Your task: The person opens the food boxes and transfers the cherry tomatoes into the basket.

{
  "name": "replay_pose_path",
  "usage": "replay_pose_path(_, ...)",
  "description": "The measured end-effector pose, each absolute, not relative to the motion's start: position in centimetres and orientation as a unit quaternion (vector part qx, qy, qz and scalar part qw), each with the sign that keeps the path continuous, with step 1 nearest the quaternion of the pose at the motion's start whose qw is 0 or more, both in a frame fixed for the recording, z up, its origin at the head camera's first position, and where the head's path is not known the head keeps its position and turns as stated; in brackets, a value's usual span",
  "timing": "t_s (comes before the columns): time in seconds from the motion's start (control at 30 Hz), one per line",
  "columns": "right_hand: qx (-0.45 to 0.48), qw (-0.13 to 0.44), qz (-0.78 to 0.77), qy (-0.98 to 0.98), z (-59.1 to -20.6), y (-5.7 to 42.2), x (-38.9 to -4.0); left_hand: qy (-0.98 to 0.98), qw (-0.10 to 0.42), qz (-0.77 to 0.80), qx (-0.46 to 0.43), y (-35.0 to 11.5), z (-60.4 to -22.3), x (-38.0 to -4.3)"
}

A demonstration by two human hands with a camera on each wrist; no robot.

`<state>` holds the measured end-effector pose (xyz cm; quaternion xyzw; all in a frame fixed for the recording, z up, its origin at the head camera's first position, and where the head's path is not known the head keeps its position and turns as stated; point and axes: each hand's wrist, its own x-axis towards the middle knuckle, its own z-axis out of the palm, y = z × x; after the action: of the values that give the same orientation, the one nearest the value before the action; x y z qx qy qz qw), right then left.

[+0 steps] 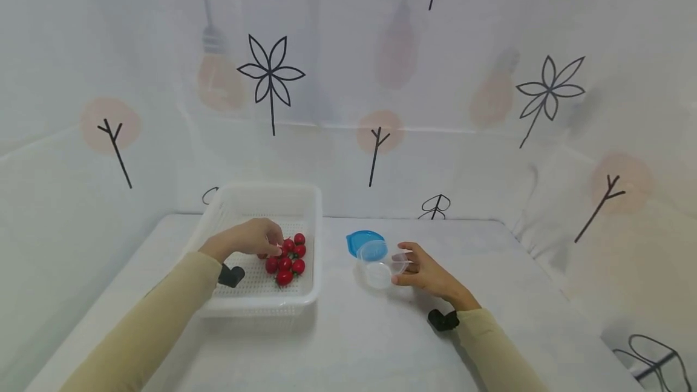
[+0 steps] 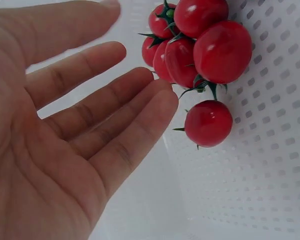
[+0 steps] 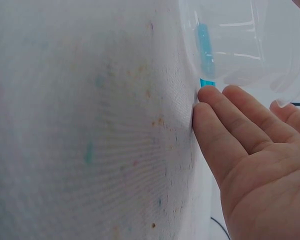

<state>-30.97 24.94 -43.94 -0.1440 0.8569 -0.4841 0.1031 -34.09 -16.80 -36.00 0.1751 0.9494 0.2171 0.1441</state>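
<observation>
My left hand reaches into a white perforated basket, right beside a cluster of red cherry tomatoes with green stems. In the left wrist view its fingers are extended and apart, with nothing between them; one tomato lies a little off from the cluster. My right hand holds a small clear plastic container from its right side, thumb at the near side and fingers behind. Several of those fingertips sit low by the white tabletop. A blue lid lies just behind the container.
The white table ends at a patterned cloth backdrop close behind the basket and lid. The basket's raised walls surround the tomatoes. Cloth also hangs along both sides of the table.
</observation>
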Motion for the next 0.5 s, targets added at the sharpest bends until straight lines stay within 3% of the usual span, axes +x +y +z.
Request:
replay_pose_path(0.23,-0.143,0.103,-0.463,0.869,-43.7,26.0,-30.5,0.941,0.115,0.247,0.203,-16.0,-34.8,-33.8)
replay_pose_path(0.5,-0.152,0.069,-0.447,0.879,-42.7,27.3,-30.3,0.943,0.021,0.218,0.252,-16.4,-32.5,-32.3)
